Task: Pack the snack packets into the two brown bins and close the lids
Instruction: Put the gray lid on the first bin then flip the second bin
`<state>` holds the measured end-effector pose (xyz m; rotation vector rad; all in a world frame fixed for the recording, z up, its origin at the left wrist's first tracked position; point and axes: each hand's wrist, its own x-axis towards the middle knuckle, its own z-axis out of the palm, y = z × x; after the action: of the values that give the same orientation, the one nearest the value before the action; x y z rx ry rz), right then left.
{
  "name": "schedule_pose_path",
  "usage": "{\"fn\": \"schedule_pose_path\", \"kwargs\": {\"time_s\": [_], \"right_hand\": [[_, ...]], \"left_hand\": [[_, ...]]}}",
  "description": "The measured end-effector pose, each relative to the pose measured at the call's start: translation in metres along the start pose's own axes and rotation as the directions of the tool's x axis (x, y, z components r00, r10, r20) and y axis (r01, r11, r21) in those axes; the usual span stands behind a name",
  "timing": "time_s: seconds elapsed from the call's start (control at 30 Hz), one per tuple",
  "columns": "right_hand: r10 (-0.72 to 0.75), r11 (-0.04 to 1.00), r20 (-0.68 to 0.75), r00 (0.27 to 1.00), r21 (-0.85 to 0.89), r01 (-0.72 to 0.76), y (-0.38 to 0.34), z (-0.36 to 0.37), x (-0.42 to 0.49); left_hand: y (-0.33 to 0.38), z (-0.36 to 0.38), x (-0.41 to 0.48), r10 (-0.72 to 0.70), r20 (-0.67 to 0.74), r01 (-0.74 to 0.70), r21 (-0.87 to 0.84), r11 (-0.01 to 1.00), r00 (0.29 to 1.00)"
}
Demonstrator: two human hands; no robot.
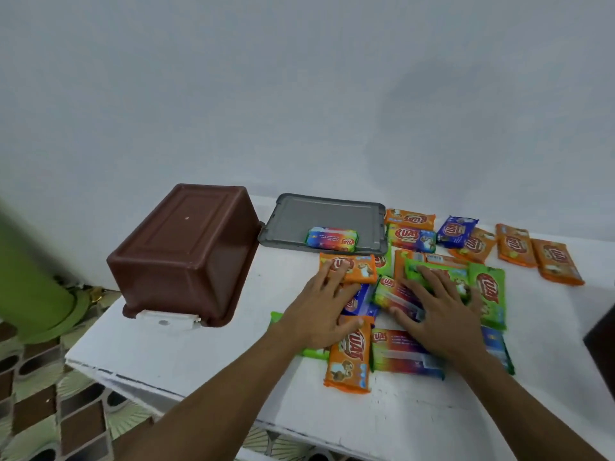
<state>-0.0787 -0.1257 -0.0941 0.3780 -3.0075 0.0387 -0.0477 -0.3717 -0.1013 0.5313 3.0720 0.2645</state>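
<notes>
Brown and glossy, the rectangular plastic bin (186,251) lies overturned at the left of the white painted bench (166,354), its flat base facing up and its long axis running from the near edge toward the wall; a white latch piece (169,320) shows under its near rim. Just beside it at the back, a grey rectangular lid (319,214) lies flat with its long axis left to right, and one rainbow-coloured snack packet (332,239) rests on it. The heap of orange, green and blue foil snack packets (432,277) is scattered across the right half of the bench, pointing every which way. The left hand (319,311) lies palm down with fingers (334,269) spread wide over an orange packet (357,266); the right hand (439,314) presses flat, fingers likewise splayed, on a green packet (436,274). Neither hand grips anything. Behind stands a plain pale wall (299,94); below left, patterned floor tiles (50,410) and a green cylindrical object (30,287).
</notes>
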Motion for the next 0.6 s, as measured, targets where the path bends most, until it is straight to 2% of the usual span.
{"fn": "schedule_pose_path", "kwargs": {"time_s": [0.13, 0.2, 0.27, 0.33, 0.43, 0.5, 0.53, 0.6], "right_hand": [[0.075, 0.996, 0.008, 0.997, 0.054, -0.075, -0.001, -0.012, -0.004], [0.103, 0.989, -0.02, 0.995, 0.106, -0.1, -0.018, -0.018, -0.003], [0.112, 0.979, -0.056, 0.992, 0.176, -0.101, -0.04, -0.024, 0.0], [0.116, 0.97, -0.098, 0.988, 0.224, -0.092, -0.069, -0.028, 0.005], [0.081, 0.978, -0.18, 0.98, 0.206, -0.043, -0.122, -0.035, 0.011], [0.061, 0.976, -0.189, 0.98, 0.219, -0.019, -0.158, -0.039, 0.012], [0.051, 0.974, -0.189, 0.981, 0.225, -0.007, -0.177, -0.041, 0.012], [0.03, 0.968, -0.191, 0.981, 0.25, 0.019, -0.205, -0.041, 0.013]], "left_hand": [[-0.004, -0.015, 0.0, 0.048, 0.034, -0.052, 0.112, 0.992, 0.998], [-0.021, -0.031, -0.008, 0.073, -0.085, -0.052, 0.236, 0.97, 0.994], [-0.045, -0.057, -0.018, 0.041, -0.188, 0.043, 0.423, 0.905, 0.981], [-0.07, -0.087, -0.031, -0.077, -0.228, 0.188, 0.521, 0.833, 0.971], [-0.105, -0.115, -0.06, -0.265, -0.297, 0.378, 0.441, 0.814, 0.917], [-0.122, -0.117, -0.081, -0.352, -0.29, 0.442, 0.355, 0.824, 0.89], [-0.13, -0.115, -0.091, -0.356, -0.287, 0.439, 0.317, 0.841, 0.889], [-0.143, -0.116, -0.105, -0.263, -0.302, 0.346, 0.269, 0.899, 0.916]]}}
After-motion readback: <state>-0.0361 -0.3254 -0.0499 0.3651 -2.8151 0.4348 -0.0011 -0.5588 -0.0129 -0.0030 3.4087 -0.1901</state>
